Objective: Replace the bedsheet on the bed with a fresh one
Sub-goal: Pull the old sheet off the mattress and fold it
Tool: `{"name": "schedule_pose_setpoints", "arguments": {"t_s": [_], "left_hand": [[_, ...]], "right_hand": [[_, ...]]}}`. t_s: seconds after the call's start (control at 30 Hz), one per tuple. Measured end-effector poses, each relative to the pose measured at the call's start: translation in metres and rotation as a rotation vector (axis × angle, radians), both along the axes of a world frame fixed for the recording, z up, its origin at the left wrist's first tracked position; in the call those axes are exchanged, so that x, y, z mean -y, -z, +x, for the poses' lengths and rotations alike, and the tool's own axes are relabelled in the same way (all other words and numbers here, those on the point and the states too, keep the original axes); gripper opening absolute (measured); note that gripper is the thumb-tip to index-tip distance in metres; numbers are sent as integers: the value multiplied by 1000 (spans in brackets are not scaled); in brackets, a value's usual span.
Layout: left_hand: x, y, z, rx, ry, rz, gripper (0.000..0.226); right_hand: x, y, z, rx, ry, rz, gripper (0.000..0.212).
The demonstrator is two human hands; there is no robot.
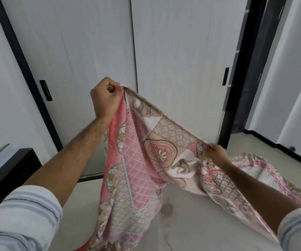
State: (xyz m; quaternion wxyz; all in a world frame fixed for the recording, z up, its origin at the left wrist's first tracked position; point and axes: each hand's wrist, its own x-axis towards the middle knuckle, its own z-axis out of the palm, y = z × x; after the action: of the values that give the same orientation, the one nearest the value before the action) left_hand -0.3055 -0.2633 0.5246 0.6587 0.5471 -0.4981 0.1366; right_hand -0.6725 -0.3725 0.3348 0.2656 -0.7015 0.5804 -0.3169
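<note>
A pink, beige and white patterned bedsheet (142, 160) hangs in the air in front of me. My left hand (104, 97) is raised and clenched on one corner of its top edge. My right hand (215, 153) is lower and to the right, pinching the same edge further along. Between the two hands the edge runs taut and slanted. The rest of the sheet drapes down to the pale floor (191, 223) and bunches in a heap at the right (258, 169). The bed itself is mostly out of sight.
White sliding wardrobe doors (173, 60) with black frames and recessed handles stand straight ahead. A dark wooden piece of furniture (10, 176) juts in at the left edge. A doorway with a black frame (240, 69) opens at the right.
</note>
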Motion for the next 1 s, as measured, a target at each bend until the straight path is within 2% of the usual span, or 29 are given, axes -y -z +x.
{"name": "schedule_pose_setpoints", "arguments": {"t_s": [0.1,0.17,0.27,0.33,0.37,0.43,0.5,0.57,0.63,0.7,0.8,0.87,0.9,0.97,1.0], "left_hand": [[17,-3,-5,-7,-105,4,1],[17,-8,8,-46,-194,-8,2],[6,-23,27,-125,-278,-54,11],[-4,-39,34,-160,-296,-121,17],[-10,-51,39,-175,-307,-161,21],[-28,-77,50,-185,-333,-233,25],[-49,-102,65,-163,-376,-300,25],[-72,-124,76,-141,-393,-353,26],[-93,-139,87,-110,-418,-384,24],[-110,-144,99,-91,-474,-386,19],[-134,-137,119,-100,-544,-344,11],[-146,-130,129,-110,-535,-329,10],[-154,-128,134,-108,-544,-329,9],[-172,-129,145,-79,-608,-333,2],[-181,-132,147,-63,-644,-344,7]], "right_hand": [[39,-38,-15,45,31,-55,39],[62,-77,-14,143,-55,-130,39],[74,-168,8,163,-211,-302,44],[54,-245,29,154,-327,-463,45],[34,-284,40,202,-414,-537,42],[-9,-355,60,435,-704,-589,35],[-42,-409,83,640,-994,-513,27],[-66,-446,106,724,-1086,-444,22],[-65,-462,124,702,-1015,-403,19],[-50,-457,143,644,-898,-349,34],[-15,-428,166,546,-701,-260,35],[12,-408,173,429,-592,-265,49],[21,-398,176,370,-542,-282,50],[22,-381,178,326,-504,-300,50],[21,-375,178,311,-523,-284,51]]}}
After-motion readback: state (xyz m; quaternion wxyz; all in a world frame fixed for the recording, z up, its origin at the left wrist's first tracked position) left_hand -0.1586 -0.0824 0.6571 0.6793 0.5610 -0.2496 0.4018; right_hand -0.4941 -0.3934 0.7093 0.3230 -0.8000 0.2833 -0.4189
